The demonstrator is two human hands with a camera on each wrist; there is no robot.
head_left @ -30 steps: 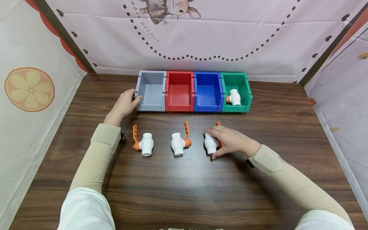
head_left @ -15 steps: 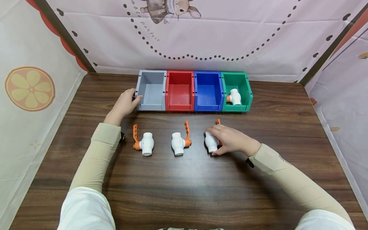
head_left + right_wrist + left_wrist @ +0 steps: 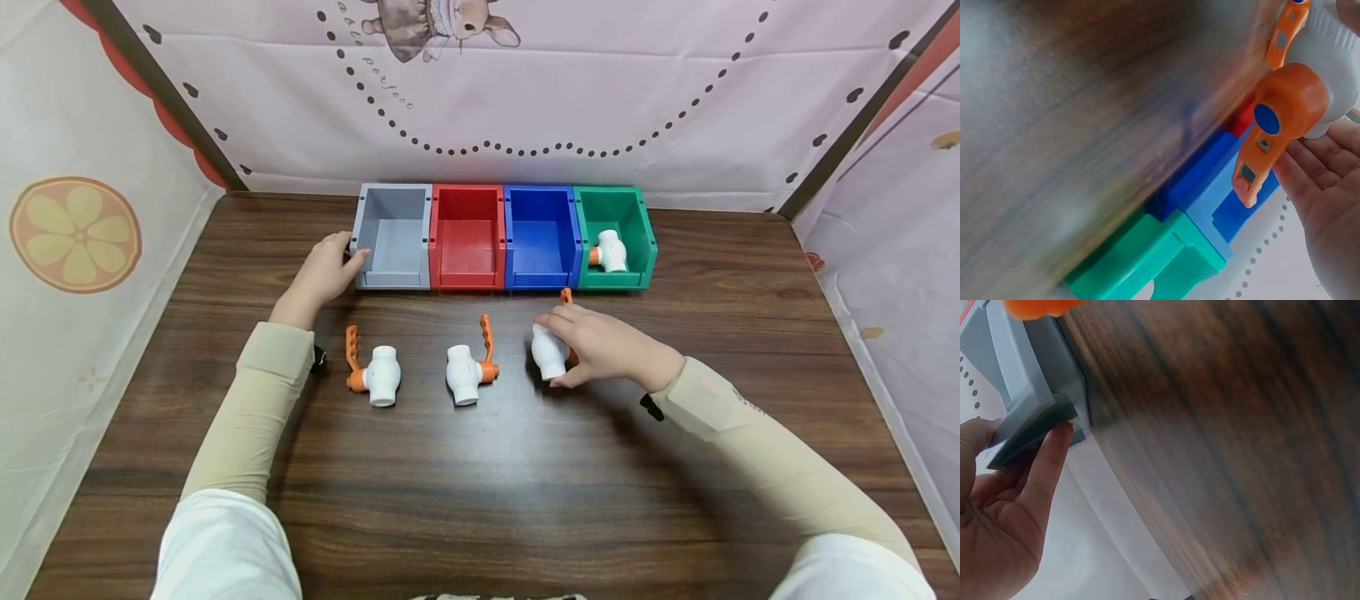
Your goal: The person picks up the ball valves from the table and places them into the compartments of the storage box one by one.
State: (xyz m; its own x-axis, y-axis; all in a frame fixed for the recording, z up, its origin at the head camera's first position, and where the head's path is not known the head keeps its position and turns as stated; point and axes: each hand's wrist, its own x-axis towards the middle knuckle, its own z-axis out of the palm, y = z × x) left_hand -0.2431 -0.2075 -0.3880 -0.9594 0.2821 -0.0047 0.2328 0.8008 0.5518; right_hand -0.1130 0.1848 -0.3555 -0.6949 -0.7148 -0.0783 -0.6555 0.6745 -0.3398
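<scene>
Your right hand (image 3: 615,346), fingers gripping white valve (image 3: 549,353), has shifted it farther, now on near side of blue bin (image 3: 542,282); seemingly off desk (image 3: 480,492), lift likely begun. Left hand (image 3: 324,271) pinches grey bin (image 3: 393,282).

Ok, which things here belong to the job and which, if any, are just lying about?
Likely the job:
held valve
left valve
middle valve
green bin, valve inside it
blue bin, red bin, grey bin

Seemingly just background:
printed cloth
wooden table
</scene>
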